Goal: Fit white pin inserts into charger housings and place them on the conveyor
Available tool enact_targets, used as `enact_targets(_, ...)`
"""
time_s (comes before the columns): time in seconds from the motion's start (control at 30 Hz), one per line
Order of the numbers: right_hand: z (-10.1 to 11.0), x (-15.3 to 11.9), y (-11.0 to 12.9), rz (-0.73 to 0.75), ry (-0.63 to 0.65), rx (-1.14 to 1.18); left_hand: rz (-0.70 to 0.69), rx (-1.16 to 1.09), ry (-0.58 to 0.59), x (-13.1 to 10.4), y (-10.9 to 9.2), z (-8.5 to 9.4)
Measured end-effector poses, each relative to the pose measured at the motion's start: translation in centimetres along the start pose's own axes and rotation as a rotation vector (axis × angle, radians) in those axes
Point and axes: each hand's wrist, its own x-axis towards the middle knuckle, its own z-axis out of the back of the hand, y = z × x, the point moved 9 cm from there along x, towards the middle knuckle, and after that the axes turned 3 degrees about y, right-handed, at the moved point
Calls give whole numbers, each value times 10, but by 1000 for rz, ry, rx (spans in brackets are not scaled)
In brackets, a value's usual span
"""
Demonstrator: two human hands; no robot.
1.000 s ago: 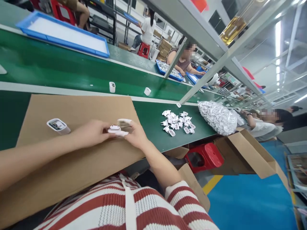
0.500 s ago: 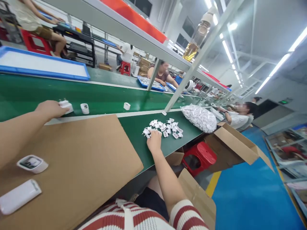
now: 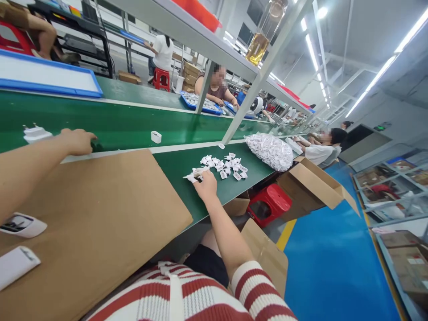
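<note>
My left hand [image 3: 78, 140] is over the green conveyor belt, its fingers curled down and closed; whatever they grip is hidden. Left of it, a white charger with two pins [image 3: 36, 133] stands on the belt. A white charger housing [image 3: 156, 137] sits farther right. My right hand [image 3: 205, 183] pinches a white plug piece with pins, at the near left edge of a pile of white plug pieces [image 3: 227, 166] on the green table. Two more housings, an open one [image 3: 35, 226] and one lying down [image 3: 18, 267], rest on a cardboard sheet [image 3: 100, 223].
A clear bag of white parts [image 3: 270, 151] lies beyond the pile. Across the belt is a blue-rimmed tray [image 3: 50, 89]. A slanted post [image 3: 247, 100] rises from the bench. Below are a red stool [image 3: 270, 203] and an open carton [image 3: 317, 183]. Co-workers sit farther along.
My left hand has let go of the pinned charger and moved right, where another housing stood; that housing is now out of sight. My right hand has drawn a plug piece leftward from the pile.
</note>
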Motion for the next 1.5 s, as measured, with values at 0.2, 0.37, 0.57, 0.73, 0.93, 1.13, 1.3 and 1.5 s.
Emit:
enact_targets(0.2, 11, -4, 4, 48, 108, -63, -19, 315, 102, -78, -44, 1)
enact_targets(0.37, 10, -6, 31, 267, 265, -313, -188, 135, 118, -190, -97, -38)
enact_targets(0.57, -1, -13, 44, 453, 357, -274, -214, -138, 38, -264, -104, -85)
enact_targets(0.73, -5, -17, 52, 71, 226, 608, -190, -391, -47, -278, -113, -98)
enact_targets(0.93, -51, -49, 96, -263, 400, 1007, -66, -619, 43, -275, -103, -117)
enact_targets(1.13, -54, -64, 135, 67, 442, 865, -75, -782, 85, -278, -100, -129)
enact_targets(1.3, -42, -75, 161, 558, 320, 536, -111, -805, 51, -276, -97, -133)
enact_targets(1.5, -45, -82, 172, 732, 296, 230, -145, -819, 48, -276, -100, -131)
